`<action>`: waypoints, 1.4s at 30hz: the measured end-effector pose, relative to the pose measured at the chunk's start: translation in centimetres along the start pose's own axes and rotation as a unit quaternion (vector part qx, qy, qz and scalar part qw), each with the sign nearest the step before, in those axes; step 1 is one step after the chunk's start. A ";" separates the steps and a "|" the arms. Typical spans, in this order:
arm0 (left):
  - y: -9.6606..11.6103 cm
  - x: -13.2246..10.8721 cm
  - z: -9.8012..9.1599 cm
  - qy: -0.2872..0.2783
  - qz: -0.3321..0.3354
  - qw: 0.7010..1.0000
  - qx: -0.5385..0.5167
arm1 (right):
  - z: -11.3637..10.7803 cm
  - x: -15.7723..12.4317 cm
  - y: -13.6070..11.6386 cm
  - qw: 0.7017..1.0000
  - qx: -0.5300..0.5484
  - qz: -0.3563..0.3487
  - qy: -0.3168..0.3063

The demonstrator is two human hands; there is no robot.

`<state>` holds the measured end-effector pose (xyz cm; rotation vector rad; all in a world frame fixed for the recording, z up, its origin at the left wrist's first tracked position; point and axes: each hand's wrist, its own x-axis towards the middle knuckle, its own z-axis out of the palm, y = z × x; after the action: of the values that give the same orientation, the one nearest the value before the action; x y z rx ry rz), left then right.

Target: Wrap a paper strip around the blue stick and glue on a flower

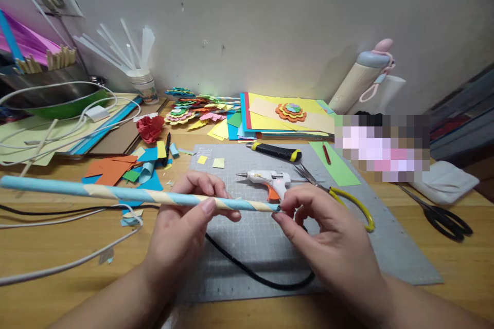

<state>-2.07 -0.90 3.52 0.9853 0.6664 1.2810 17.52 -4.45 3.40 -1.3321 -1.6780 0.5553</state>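
A long paper tube (131, 194), striped in spirals of light blue and cream, lies nearly level across both hands above the cutting mat (389, 262). My left hand (181, 221) is closed round it near its middle, thumb on top. At the tube's right end, the thumb and fingers of my right hand (324, 231) pinch the tip. Just behind the hands rests a white glue gun (266, 177) with an orange trigger. Yellow-handled scissors (363, 205) lie partly hidden behind my right hand. A yellow and black cutter (276, 152) is farther back on the mat.
Coloured paper scraps (110, 168) and a crumpled red paper (150, 128) lie at left. Layered paper flowers (181, 114) and paper sheets (266, 113) are along the wall. Black scissors (447, 221) and a tilted bottle (358, 79) are at right. A white cable (77, 266) loops at left.
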 end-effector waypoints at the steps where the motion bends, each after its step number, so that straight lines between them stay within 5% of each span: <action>1: 0.0 0.0 0.1 0.000 0.003 1.000 0.007 | 0.0 0.1 0.1 1.000 0.005 0.013 0.001; 16: 0.0 0.0 0.3 -0.001 0.011 1.000 0.022 | 0.3 0.1 0.4 0.999 0.032 0.018 0.003; 26: -0.6 0.2 -0.6 -0.024 -0.027 0.999 -0.024 | 0.2 0.2 0.8 0.997 0.030 -0.067 -0.001; 32: -0.7 0.6 -0.7 -0.004 -0.059 0.998 -0.023 | 0.5 -0.2 1.2 0.997 0.063 -0.018 -0.045; 34: -0.8 0.7 -0.6 0.031 -0.060 0.998 -0.017 | 0.6 -0.2 1.1 0.987 0.134 0.052 -0.079; 36: -0.9 0.7 -0.5 0.062 -0.062 0.996 -0.010 | 0.8 -0.2 1.1 0.940 0.268 0.168 -0.125; 38: -0.9 0.8 -0.4 0.077 -0.072 0.994 -0.006 | 1.1 -0.1 1.1 0.848 0.414 0.277 -0.182; 40: -0.9 0.9 -0.5 0.075 -0.092 0.993 -0.002 | 1.3 -0.1 1.2 0.752 0.510 0.335 -0.250; 42: -0.9 0.9 -0.5 0.056 -0.114 0.992 0.010 | 1.5 -0.1 1.2 0.690 0.552 0.355 -0.304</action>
<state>-1.92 0.11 2.60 0.8316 0.8549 1.1358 16.93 -3.87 1.67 -0.7792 -0.7596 2.2377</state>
